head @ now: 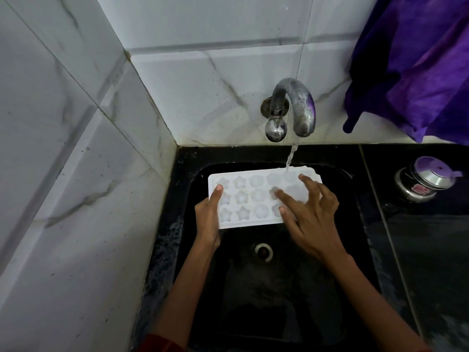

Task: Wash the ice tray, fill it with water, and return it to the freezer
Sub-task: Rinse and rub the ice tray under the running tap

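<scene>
The white ice tray [243, 196] is up over the black sink [279, 301], flat, with its little cups facing up. Some cups look like stars and some look round.

The left hand [208, 217] grips the left end of the ice tray. Its thumb lies on top of the tray and the other fingers go under, where they are hidden.

The right hand [312, 217] lies on the right part of the ice tray. Its fingers [286, 199] are spread out and mostly straight. They touch the cups but do not curl around anything. This hand looks a bit blurry.

A curved metal tap [302, 105] sticks out of the wall [203, 97] behind the sink. Water [291, 156] runs down from it in a thin stream. The water lands on the far right corner of the ice tray, just beside the right hand's fingers.

At the bottom of the sink is a round drain [264, 251], below the tray and between the two arms.

To the right of the sink is a black tabletop [431, 250]. A shiny metal pot [421, 184] sits on it near the wall. A purple cloth [416, 59] hangs above that pot.
</scene>
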Motion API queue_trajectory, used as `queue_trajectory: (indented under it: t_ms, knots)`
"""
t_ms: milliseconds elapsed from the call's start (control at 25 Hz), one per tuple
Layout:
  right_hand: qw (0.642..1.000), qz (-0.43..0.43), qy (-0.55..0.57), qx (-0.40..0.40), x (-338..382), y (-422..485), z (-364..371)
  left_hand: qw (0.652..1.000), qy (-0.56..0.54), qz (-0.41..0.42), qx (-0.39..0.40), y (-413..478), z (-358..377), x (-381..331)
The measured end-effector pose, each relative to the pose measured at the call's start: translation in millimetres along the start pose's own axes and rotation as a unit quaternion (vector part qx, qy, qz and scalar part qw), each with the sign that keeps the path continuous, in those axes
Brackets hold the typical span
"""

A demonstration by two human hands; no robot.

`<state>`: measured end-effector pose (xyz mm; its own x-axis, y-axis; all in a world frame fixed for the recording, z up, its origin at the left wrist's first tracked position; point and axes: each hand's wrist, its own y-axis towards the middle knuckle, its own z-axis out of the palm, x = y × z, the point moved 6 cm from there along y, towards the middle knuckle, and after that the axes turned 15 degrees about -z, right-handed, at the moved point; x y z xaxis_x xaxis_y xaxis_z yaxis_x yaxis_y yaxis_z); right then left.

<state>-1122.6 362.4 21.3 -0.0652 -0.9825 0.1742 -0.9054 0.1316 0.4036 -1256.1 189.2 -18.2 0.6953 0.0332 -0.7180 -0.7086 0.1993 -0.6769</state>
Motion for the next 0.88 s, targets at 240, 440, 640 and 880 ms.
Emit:
queue_trajectory:
  t_ms: [240, 440, 640, 880]
  knots:
    - [0.998, -0.002, -0.03, 0.052, -2.1, -2.6, 6.7, 1.0, 0.006, -0.008, -0.003, -1.5, 1.0, 5.7]
    - [0.995, 0.015, 0.075, 0.058, -0.8, -5.7, 3.3, 1.0, 0.01, -0.005, 0.001, -3.0, 1.9, 2.9]
    - [0.994, -0.023, 0.106, 0.033, 8.1, -17.7, -10.4, 1.0, -0.013, -0.011, -0.004, -1.6, -6.4, -0.4]
    - [0.995, -0.017, 0.081, 0.053, 9.0, -11.9, -6.7, 1.0, 0.002, -0.004, 0.002, -2.3, 1.9, -0.3]
